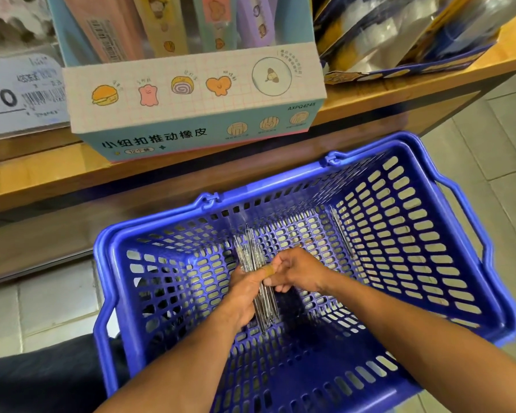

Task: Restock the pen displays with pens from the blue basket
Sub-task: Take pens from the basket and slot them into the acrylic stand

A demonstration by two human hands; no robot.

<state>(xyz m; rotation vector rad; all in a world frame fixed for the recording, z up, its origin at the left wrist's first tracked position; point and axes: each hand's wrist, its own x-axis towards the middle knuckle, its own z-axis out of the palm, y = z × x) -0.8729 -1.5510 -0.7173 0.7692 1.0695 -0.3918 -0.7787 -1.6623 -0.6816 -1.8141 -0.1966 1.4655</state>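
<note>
Two bare forearms reach down into the blue basket [447, 263], which sits on the tiled floor [489, 150] in front of a wooden shelf [429, 84]. Inside it, the left hand [245, 296] is curled around a bundle of clear pens [252, 254], holding them roughly upright with their tips pointing toward the shelf. The right hand [298, 271] meets it from the other side, its fingers bent and pinching the same bundle; a tan plaster wraps one finger where the two hands touch. One more clear pen [341, 234] lies apart against the basket's far right wall. Beyond the basket, on the shelf, stands a pastel cardboard display box [191, 93] printed with small cartoon figures and holding tall pastel packs. Left of it leans a price tag [21, 93]; to the right sits a dark blue box of shiny packets [405, 40].
</note>
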